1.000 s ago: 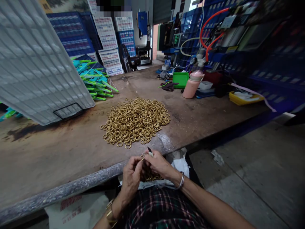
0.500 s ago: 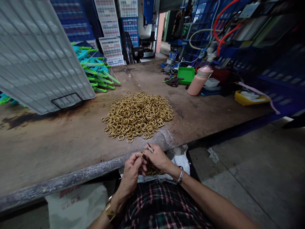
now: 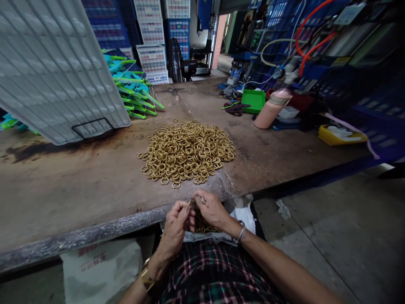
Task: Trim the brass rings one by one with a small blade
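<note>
My left hand pinches one ring, my right hand grips a small tool, and if my pinch loosens, the ring may fall.

Plenty of room on the worktop front left, or between the ring heap and pink bottle, but that heap's smack ahead and the white crate walls off back left.
</note>
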The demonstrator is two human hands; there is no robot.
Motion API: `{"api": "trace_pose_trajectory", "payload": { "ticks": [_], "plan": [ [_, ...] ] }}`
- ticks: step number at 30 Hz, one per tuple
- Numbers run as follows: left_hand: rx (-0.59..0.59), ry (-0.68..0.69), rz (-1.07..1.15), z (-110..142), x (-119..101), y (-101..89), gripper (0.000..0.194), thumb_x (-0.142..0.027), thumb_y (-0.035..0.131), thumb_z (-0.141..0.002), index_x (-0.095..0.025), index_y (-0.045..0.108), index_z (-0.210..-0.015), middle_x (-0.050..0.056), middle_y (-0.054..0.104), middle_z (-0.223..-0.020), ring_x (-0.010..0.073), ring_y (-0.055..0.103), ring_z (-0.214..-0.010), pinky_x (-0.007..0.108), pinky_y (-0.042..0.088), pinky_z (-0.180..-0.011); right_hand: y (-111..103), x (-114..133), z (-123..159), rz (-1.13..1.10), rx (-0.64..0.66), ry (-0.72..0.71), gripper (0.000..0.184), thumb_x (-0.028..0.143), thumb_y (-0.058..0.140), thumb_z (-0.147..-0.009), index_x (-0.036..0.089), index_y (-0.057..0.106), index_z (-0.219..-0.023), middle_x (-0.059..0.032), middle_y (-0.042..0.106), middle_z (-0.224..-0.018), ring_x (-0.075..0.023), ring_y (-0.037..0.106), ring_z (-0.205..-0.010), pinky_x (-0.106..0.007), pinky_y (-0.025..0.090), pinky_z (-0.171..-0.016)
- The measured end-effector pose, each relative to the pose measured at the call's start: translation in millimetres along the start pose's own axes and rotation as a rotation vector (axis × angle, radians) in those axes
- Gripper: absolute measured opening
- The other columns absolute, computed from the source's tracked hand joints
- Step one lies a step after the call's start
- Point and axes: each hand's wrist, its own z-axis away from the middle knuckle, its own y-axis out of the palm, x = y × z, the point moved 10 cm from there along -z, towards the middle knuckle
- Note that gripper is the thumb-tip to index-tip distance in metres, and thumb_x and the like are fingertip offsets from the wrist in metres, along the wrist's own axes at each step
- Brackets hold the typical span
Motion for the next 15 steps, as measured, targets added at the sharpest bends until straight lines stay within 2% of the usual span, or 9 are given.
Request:
{"api": "trace_pose_trajectory", "payload": {
  "ticks": [2,6,15],
  "plan": [
    [-0.003,0.005,-0.018,-0.4,-0.5,-1.7,0.029,-0.045,0.059,-0.074,-0.017,0.051,-0.073,-0.002,0.053,-0.062,0.0069,0.045,-0.049,0.018,0.039,-0.044,7.8,4.7,3.5,0.172,0.062,-0.076,0.013,0.015,0.041,-0.077,0.018,0.054,-0.076,0.0008,0.053,-0.062,-0.0121,0.047,-0.058,-0.022,0.030,-0.056],
    [-0.007,-0.002,-0.043,-1.9,2.0,-4.7,0.032,-0.049,0.058,-0.073,-0.018,0.049,-0.073,-0.004,0.051,-0.058,0.0076,0.046,-0.048,0.019,0.039,-0.046,22.7,4.5,9.8,0.394,0.163,-0.120,0.022,0.008,0.043,-0.069,0.018,0.055,-0.084,-0.0018,0.060,-0.071,-0.0142,0.051,-0.064,-0.023,0.028,-0.058],
    [-0.036,0.058,-0.175,-3.9,-5.2,-8.1,0.033,-0.049,0.056,-0.074,-0.019,0.046,-0.069,-0.004,0.051,-0.053,0.0090,0.046,-0.045,0.021,0.040,-0.046,26.8,5.1,10.2,0.518,0.192,-0.108,0.023,0.011,0.039,-0.076,0.018,0.054,-0.093,-0.0049,0.064,-0.082,-0.0158,0.055,-0.071,-0.025,0.027,-0.060]
  ]
}}
